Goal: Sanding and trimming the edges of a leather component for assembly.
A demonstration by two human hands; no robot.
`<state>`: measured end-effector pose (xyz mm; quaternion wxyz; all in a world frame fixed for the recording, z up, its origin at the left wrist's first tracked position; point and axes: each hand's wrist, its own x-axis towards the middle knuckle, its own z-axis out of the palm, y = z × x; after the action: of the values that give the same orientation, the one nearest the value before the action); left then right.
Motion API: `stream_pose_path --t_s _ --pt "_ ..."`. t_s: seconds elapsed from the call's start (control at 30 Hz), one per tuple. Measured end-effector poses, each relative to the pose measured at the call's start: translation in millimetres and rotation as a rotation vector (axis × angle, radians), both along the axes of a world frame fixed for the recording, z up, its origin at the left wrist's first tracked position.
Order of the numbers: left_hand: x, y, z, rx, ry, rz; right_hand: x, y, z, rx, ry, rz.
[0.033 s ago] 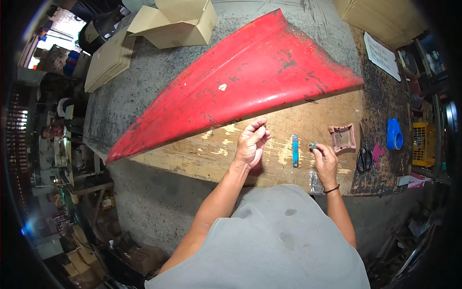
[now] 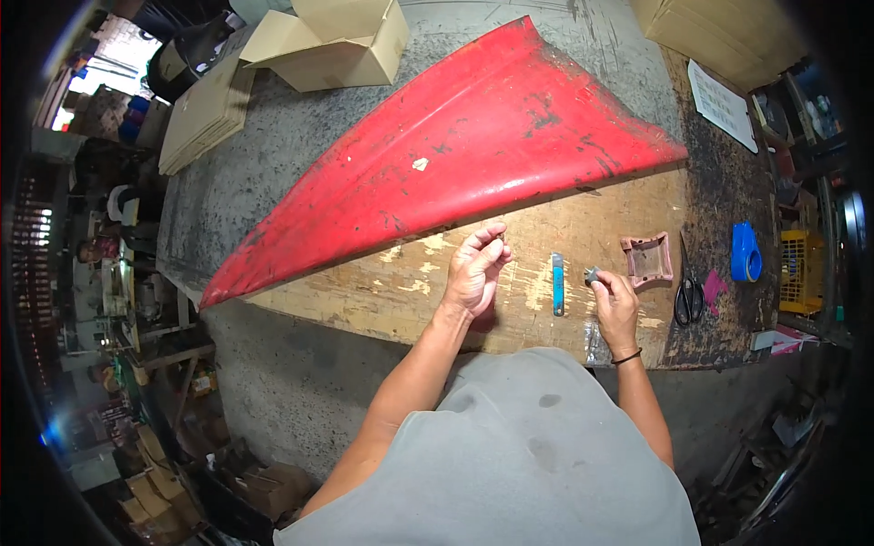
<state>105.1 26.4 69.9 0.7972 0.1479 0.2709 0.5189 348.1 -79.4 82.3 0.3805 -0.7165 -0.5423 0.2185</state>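
My left hand [image 2: 475, 273] is raised over the bench near the red panel's lower edge. Its thumb and fingers are pinched together, with a tiny dark thing at the tips, too small to name. In my right hand [image 2: 616, 300], thumb and fingers grip a small grey metal piece [image 2: 592, 274]. Between the hands lies a blue-handled cutter [image 2: 558, 287], touched by neither. Close beyond the right hand sits a square pinkish tray [image 2: 628, 259]. A large, scuffed red panel [image 2: 437, 173], roughly triangular, stretches across the bench beyond both hands.
Black-handled scissors [image 2: 689, 300], a pink scrap [image 2: 715, 289] and a blue tape dispenser [image 2: 746, 253] lie to the right on the worn wooden bench [image 2: 355, 309]. An open cardboard box [image 2: 355, 59] and stacked flat cardboard [image 2: 205, 114] stand far left. Paper sheets [image 2: 724, 105] lie far right.
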Motion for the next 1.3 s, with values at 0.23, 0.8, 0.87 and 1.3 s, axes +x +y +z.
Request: stream_pose_path --t_s 0.23,0.8,0.87,1.3 --pt "5.1 -0.8 0.4 0.178 0.354 -0.014 -1.7 1.9 2.9 0.0 0.002 -0.002" --pt "4.6 1.8 1.1 0.192 0.487 0.02 -4.0 14.4 10.3 -0.011 0.025 0.028" --pt "5.2 1.7 0.6 0.202 0.476 0.034 -2.9 15.1 8.2 -0.009 0.03 0.034" --pt "6.8 0.8 2.2 0.213 0.557 0.072 -4.7 19.7 10.5 0.0 0.016 0.048"
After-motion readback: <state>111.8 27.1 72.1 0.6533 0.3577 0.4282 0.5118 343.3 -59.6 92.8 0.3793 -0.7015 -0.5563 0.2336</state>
